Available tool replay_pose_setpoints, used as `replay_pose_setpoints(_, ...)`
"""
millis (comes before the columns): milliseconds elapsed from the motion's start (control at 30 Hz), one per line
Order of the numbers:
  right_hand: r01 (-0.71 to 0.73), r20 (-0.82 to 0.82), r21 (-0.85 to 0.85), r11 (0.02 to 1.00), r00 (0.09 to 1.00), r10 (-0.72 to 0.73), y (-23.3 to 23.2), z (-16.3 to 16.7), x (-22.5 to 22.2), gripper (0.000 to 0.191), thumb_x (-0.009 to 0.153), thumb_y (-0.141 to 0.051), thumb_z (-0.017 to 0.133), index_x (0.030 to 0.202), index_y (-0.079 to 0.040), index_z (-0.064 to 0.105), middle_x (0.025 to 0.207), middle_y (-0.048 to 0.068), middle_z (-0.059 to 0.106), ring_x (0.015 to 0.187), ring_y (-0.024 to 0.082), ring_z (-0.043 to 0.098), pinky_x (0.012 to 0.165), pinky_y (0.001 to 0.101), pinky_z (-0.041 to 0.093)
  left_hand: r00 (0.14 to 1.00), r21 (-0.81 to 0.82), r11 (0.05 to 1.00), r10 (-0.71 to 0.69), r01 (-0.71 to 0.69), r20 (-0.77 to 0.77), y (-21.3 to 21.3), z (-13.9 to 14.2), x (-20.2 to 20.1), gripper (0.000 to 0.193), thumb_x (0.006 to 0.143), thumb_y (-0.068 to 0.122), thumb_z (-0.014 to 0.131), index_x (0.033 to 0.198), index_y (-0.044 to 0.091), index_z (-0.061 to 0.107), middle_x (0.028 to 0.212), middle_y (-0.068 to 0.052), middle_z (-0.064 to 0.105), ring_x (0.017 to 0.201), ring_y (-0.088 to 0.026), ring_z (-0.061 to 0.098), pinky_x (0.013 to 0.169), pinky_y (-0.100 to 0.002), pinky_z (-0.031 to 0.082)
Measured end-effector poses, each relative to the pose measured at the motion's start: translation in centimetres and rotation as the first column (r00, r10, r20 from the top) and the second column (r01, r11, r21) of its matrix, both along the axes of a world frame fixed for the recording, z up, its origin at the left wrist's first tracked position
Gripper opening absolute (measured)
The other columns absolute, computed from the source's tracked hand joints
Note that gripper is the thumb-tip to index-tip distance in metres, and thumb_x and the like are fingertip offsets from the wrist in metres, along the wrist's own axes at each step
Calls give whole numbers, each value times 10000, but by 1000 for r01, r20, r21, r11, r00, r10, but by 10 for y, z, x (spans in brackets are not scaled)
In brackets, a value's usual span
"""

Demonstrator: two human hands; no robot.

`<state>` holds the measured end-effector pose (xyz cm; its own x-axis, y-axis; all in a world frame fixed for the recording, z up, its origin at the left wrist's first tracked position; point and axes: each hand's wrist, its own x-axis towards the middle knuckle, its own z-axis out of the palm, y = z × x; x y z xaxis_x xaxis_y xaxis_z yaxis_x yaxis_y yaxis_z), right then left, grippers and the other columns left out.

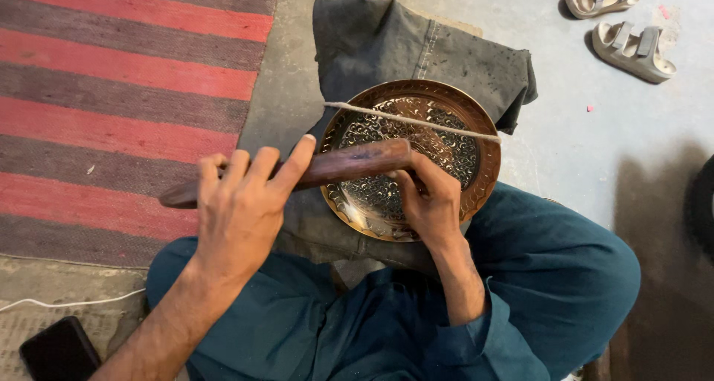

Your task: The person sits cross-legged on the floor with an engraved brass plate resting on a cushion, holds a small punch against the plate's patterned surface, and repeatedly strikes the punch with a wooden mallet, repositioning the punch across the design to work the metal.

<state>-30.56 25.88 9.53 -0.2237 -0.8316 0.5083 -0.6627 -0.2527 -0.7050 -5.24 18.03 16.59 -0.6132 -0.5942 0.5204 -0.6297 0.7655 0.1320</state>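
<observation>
Clearly engraving is underway: the left hand [238, 210] grips a wooden mallet [297, 173], fingers clamped, above the brass plate [446, 128]; right hand [431, 202] fingertips pinch something hidden. Next strike needs steady aim.

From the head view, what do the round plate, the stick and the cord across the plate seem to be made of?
Round plate: likely brass or copper; shiny reddish-gold with engraved patterning.
Stick: apparently wood; dark brown, smooth, slightly glossy.
Cord: probably twisted natural fibre; pale, matte, stretched taut.
</observation>
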Motion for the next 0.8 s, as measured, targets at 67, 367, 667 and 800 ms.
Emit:
replay_pose_setpoints(67,5,2,20,1000,1000,-5,1,0,-1,234,954,49,703,1170,-41,700,996,99,779,864,147,759,754,268,605,999,-46,999,24,-22,47,0,0,1,692,841,11,727,1485,195,555,946,-39,582,869,-253,595,829,-434,437)
replay_pose_setpoints(367,-47,61,-8,999,997,48,4,4,-1,318,960,81,654,1263,-18,665,1047,108,773,983,153,761,866,284,618,1000,7,1000,18,-18,-18,2,-2,-1,709,811,38,729,1479,201,556,974,-42,594,902,-262,599,863,-440,444)
replay_pose_setpoints(667,-34,16,14,999,999,34,9,10,-2,296,950,89,667,1226,-17,677,1076,128,766,993,175,760,861,297,598,999,-78,996,32,-31,16,4,0,0,698,862,19,732,1507,219,557,993,-39,590,892,-254,591,860,-429,442)
replay_pose_setpoints(800,-21,55,63,998,998,18,11,11,-3,314,943,80,656,1238,-25,676,1052,109,770,972,170,767,843,295,607,1000,-9,1000,13,-13,0,6,2,-1,689,846,52,731,1495,205,555,983,-42,578,912,-262,594,873,-444,441)
